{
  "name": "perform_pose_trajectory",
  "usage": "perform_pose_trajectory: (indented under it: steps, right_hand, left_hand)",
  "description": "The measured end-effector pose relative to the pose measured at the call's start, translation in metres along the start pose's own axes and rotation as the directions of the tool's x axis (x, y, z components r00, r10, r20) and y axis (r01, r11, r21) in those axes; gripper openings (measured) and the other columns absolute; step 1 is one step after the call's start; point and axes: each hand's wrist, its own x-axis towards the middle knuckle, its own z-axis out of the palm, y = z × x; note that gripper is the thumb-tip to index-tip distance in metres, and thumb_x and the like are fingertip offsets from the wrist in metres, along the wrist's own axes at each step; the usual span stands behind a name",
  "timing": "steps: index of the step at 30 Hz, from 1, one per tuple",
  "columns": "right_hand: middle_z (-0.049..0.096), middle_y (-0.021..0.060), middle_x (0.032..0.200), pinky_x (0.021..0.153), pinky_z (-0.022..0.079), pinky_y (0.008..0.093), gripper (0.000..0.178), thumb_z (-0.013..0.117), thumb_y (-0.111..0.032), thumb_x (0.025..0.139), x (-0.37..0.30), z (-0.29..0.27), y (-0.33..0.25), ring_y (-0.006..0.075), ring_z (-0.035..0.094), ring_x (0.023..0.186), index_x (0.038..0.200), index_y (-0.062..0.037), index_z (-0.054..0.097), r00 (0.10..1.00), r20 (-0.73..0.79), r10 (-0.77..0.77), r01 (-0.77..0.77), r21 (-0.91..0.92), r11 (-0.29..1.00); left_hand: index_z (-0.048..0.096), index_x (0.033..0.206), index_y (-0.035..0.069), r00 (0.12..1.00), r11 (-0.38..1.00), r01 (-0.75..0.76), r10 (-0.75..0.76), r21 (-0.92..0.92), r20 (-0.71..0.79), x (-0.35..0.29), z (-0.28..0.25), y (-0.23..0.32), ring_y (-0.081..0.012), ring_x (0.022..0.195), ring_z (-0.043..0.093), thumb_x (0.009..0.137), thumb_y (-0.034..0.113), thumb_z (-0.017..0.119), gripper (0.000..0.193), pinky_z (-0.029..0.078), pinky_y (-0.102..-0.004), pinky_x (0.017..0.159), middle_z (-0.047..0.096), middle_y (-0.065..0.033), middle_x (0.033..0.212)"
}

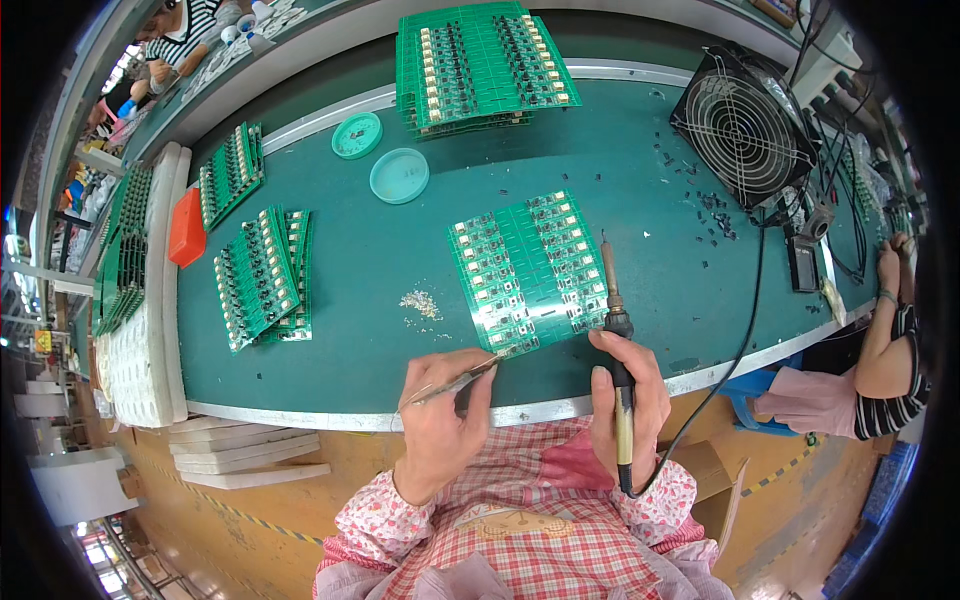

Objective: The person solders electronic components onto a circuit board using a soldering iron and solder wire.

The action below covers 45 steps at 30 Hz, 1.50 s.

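A green circuit board panel (535, 260) with two columns of small white and black parts lies in front of me on the green bench mat. My left hand (442, 415) is closed on metal tweezers (450, 385), their tips at the panel's near left corner. In my right hand (635, 400) is a soldering iron (618, 330), gripped by its dark handle. Its tip points away from me, along the panel's right edge, and its black cable (745, 330) curves off to the right. Left of the panel sits a small heap of tiny pale parts (422, 304).
Stacked board panels (490, 60) stand at the back; more panels (258, 280) lie at left. Two round green dishes (400, 176), a red box (187, 228), a black fan (740, 125) and scattered black parts (715, 215) share the bench. Co-workers sit far left and at right.
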Motion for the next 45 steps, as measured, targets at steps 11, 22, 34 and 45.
perform_pose_trajectory:
  steps: [11,22,34,45]
  right_hand:
    - [0.074,0.0127,0.088,0.073,0.057,0.0354,0.021,0.066,-0.003,0.09,-0.012,-0.01,-0.005,0.0275,0.071,0.079,0.11,0.0018,0.062,1.0,-0.014,0.0,0.003,0.195,0.981]
    - [0.074,0.0117,0.081,0.066,0.06,0.037,0.017,0.06,-0.013,0.097,-0.018,-0.02,-0.005,0.0257,0.072,0.075,0.111,-0.004,0.058,0.987,0.098,-0.128,0.065,0.488,0.871]
    - [0.074,0.0106,0.078,0.065,0.059,0.036,0.015,0.061,-0.01,0.095,-0.016,-0.015,-0.005,0.0241,0.071,0.071,0.108,-0.0032,0.06,0.989,0.068,-0.131,0.08,0.504,0.86]
    - [0.071,0.0069,0.071,0.062,0.055,0.0339,0.017,0.066,0.0,0.083,-0.017,-0.014,0.0,0.0217,0.068,0.065,0.1,-0.0025,0.066,0.974,0.22,-0.056,-0.043,0.423,0.905]
  left_hand:
    - [0.069,0.099,0.005,0.999,0.999,-0.045,0.045,-0.006,-0.028,0.002,0.003,-0.001,-0.0287,0.085,0.062,0.078,-0.005,0.074,0.023,0.05,-0.0368,0.077,0.072,-0.0073,0.098]
    - [0.068,0.101,0.004,1.0,1.0,-0.017,0.017,-0.007,-0.006,0.0,0.0,0.0,-0.0275,0.09,0.064,0.083,-0.002,0.071,0.019,0.051,-0.0363,0.08,0.072,-0.0099,0.1]
    - [0.069,0.1,0.003,1.0,1.0,-0.026,0.026,0.0,-0.003,0.001,0.0,0.0,-0.028,0.09,0.064,0.083,-0.002,0.071,0.019,0.051,-0.0366,0.08,0.072,-0.0101,0.1]
    - [0.069,0.1,0.003,1.0,1.0,-0.022,0.022,-0.001,-0.003,0.001,0.0,0.0,-0.0286,0.091,0.064,0.083,-0.002,0.071,0.018,0.051,-0.0368,0.081,0.072,-0.0105,0.101]
